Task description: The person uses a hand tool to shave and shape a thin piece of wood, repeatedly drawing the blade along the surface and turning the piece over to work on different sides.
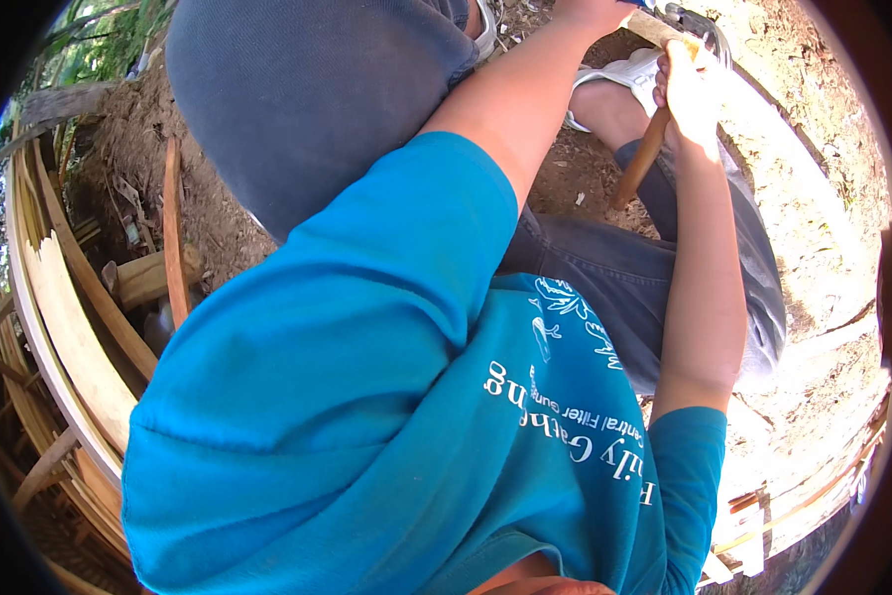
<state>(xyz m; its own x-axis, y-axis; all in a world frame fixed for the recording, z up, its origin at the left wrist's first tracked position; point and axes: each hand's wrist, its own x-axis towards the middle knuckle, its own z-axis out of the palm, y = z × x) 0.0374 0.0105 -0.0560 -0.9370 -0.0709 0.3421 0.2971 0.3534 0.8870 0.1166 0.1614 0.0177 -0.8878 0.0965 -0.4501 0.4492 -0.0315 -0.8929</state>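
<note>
**Q:** What lay to the left?

**A:** A stack of split wooden strips (pixel 64 327) curved along the left edge. A short wood block (pixel 153 278) sat just beside it on the bare soil (pixel 218 223). One thin strip (pixel 173 238) stood upright across the block.

**Q:** And your left hand?

**A:** My left hand (pixel 594 12) reached to the far edge, above my bent knee (pixel 307 99). It rested at a pale piece of wood (pixel 654 28). The picture's edge cut the fingers off, so I could not tell how far they were closed.

**Q:** The right hand?

**A:** My right hand (pixel 686 84) was wrapped fully around a brown wooden handle (pixel 642 159). The handle slanted from the grip down toward my lap. Its lower end hung above my dark trousers (pixel 604 268). A white shoe (pixel 629 74) sat just left of that fist, and sunlit ground (pixel 823 198) lay to the right.
</note>
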